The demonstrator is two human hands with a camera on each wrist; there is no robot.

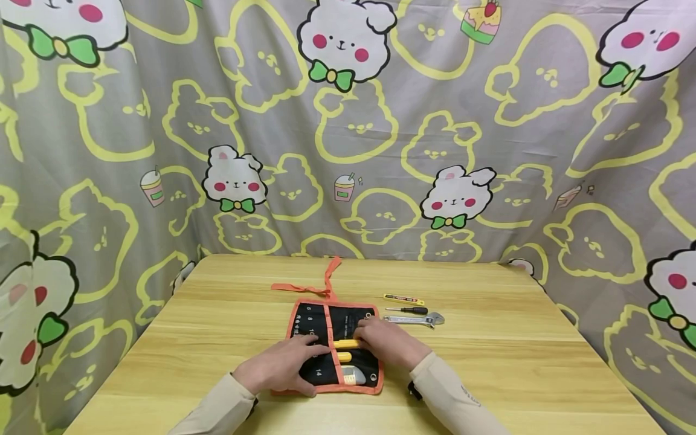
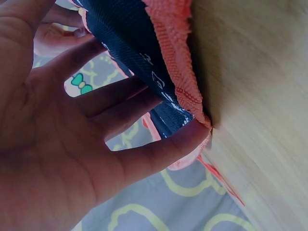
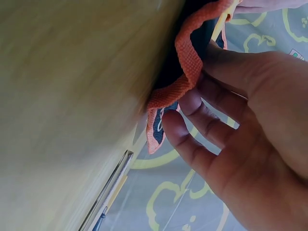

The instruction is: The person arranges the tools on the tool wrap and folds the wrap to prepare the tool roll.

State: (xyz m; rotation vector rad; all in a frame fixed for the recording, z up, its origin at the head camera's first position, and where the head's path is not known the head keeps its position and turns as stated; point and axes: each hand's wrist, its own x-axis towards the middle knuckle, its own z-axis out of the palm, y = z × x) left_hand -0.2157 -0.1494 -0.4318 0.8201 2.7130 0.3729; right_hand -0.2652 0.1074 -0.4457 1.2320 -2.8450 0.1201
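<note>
Head view, near the middle of the desk (image 1: pixel 217 338): a black pouch (image 1: pixel 319 318) with orange edging, laid open, its orange straps (image 1: pixel 299 288) loose on the wood beyond. Lined up along the pouch's middle strip, three pieces: an upper yellow handle (image 1: pixel 345 344), a lower yellow handle (image 1: pixel 345 357) and a grey-and-yellow piece (image 1: pixel 353 376) closest to the near edge. Outside, to the right: a slim yellow tool (image 1: pixel 404 299), a black screwdriver (image 1: pixel 415 310) and a silver wrench (image 1: pixel 413 320), the last just beside the right hand (image 1: pixel 388 341). Right fingers curled in, apparently pinching the end of the upper yellow handle, grip partly hidden. Fingers of the left hand (image 1: pixel 283 365) spread and relaxed, laid on the pouch's left half, touching its edging. Probably about halfway: lower yellow handle and grey-and-yellow piece seemingly pocketed, upper one in hand, three tools loose, straps untied.
</note>
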